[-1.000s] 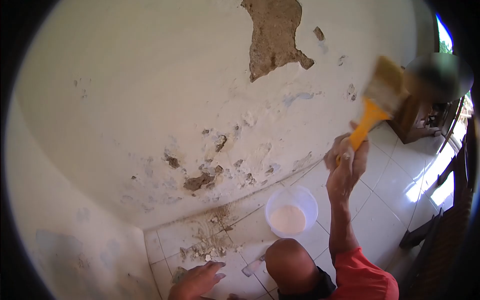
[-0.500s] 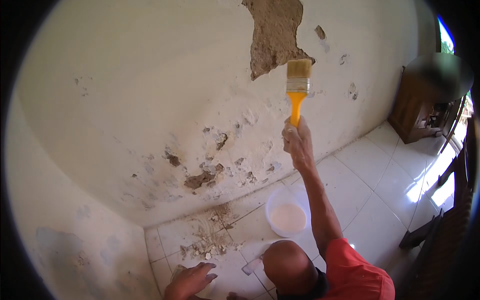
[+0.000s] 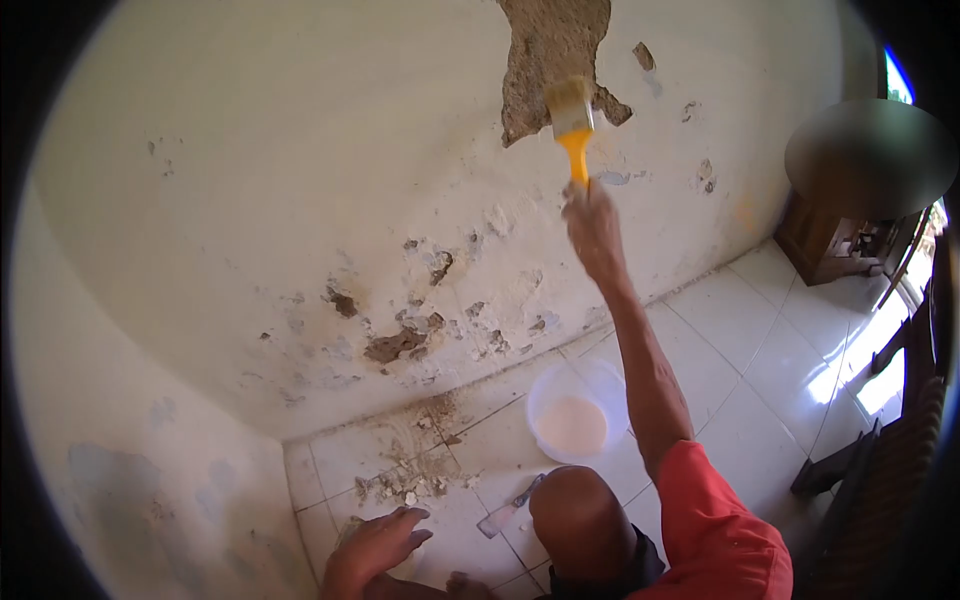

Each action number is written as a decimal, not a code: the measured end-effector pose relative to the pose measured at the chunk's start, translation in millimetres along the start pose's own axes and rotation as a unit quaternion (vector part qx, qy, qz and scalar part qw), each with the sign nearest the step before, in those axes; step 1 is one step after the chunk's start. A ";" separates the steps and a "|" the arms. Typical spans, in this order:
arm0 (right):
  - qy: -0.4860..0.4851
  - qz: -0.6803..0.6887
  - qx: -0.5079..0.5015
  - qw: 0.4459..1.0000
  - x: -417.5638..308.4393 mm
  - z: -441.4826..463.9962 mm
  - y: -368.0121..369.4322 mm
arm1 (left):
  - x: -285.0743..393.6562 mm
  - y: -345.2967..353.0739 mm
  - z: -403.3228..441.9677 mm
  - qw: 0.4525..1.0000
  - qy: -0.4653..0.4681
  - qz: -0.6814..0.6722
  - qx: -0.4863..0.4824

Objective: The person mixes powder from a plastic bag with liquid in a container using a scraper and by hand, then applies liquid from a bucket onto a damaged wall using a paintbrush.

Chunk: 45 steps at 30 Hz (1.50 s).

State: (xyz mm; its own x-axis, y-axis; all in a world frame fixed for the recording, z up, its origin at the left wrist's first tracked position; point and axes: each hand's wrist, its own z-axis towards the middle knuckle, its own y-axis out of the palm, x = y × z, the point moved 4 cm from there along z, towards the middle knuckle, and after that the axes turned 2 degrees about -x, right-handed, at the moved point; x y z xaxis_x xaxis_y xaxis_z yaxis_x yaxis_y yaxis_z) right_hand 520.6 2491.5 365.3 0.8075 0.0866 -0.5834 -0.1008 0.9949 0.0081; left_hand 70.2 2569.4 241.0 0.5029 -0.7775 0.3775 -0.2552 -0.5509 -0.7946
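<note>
My right hand (image 3: 596,228) is closed around the yellow handle of a paintbrush (image 3: 576,150). The brush's pale bristles lie over the lower part of a large bare brown patch (image 3: 553,45), where the wall's plaster is gone. Low at the front, my left hand (image 3: 378,548) hangs above the tiled floor with its fingers stretched out and apart, holding nothing visible. A scraper (image 3: 508,508) with a flat blade lies on the tiles beside my bent knee. Behind it stands a white translucent bucket (image 3: 540,390) with pale pinkish liquid (image 3: 574,426) inside.
Smaller chipped spots (image 3: 397,345) mark the lower cream wall (image 3: 300,130). Plaster crumbs (image 3: 420,480) lie on the floor along its foot. A wooden cabinet (image 3: 812,240) stands at the far right, with dark wooden furniture (image 3: 890,470) nearer me.
My right hand has moved the paintbrush up and left, from the bare patch's lower right edge onto the patch. The brush now tilts left. My left hand stays low at the front.
</note>
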 end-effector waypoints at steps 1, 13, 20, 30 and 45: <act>0.136 -0.007 -0.128 0.982 3.2 -8.2 9.4 | -0.2 -1.8 -1.1 1.000 -0.018 -0.004 -0.010; 0.008 0.340 0.203 0.918 -72.7 4.5 -45.7 | 1.8 -3.9 -0.7 1.000 -0.027 -0.002 -0.015; 0.170 -0.046 -0.149 0.973 -14.9 -41.5 -5.2 | 0.1 -1.9 -6.7 0.999 -0.042 -0.001 -0.030; -0.136 0.048 0.050 0.988 -28.3 -6.0 -8.3 | 3.9 -5.4 -3.2 0.999 -0.030 -0.011 -0.031; 0.098 -0.318 -0.569 0.752 40.0 -190.9 -124.0 | 20.0 8.4 95.5 0.986 0.055 0.026 -0.152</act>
State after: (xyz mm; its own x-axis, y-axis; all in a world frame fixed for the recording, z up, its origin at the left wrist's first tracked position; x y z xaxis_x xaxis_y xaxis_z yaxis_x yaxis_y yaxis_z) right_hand 454.4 2361.7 185.8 0.8131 -0.5083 -0.2836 -0.2515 0.1325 -0.9587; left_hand 157.0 2578.2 196.5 0.3937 -0.8260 0.4033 -0.5224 -0.5621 -0.6412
